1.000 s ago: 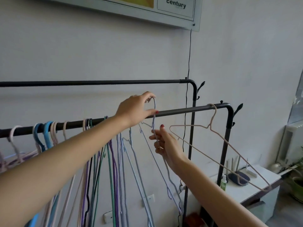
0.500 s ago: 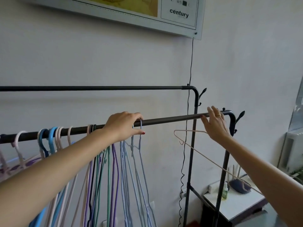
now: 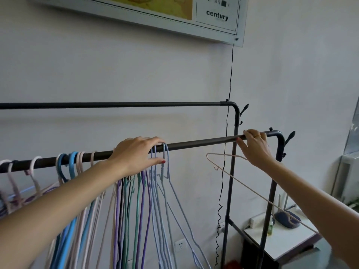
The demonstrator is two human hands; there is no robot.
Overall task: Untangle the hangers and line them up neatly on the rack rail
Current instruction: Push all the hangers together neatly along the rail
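Pastel plastic and thin coated wire make up the hangers on the dark metal front rail (image 3: pixel 194 144) of the clothes rack. At the far left hang some pale pink plastic hangers (image 3: pixel 11 183), a little crossed at their shoulders, then two bright blue plastic hangers (image 3: pixel 67 164), and next a tight bunch of thin wire hangers in purple, teal, black and light blue (image 3: pixel 147 200). The left hand (image 3: pixel 136 156) lies over the rail on the hooks of this bunch, its fingers curved down around them and the thumb under, so it grasps the hooks together. Further right the rail is bare, and then comes one pale pink thin wire hanger (image 3: pixel 252 191) that hangs crooked, its long side slanting down to the right. The right hand (image 3: pixel 256 148) is at its hook near the rail's bend; the fingers reach over the rail, but the hook itself is hidden and I cannot tell if they really pinch it. In my judgement these wire hangers are very light and springy, they bend easily and their hooks catch each other, so it is better to take them at the hook or neck. Behind, a white desk (image 3: pixel 281 241) carries small things.
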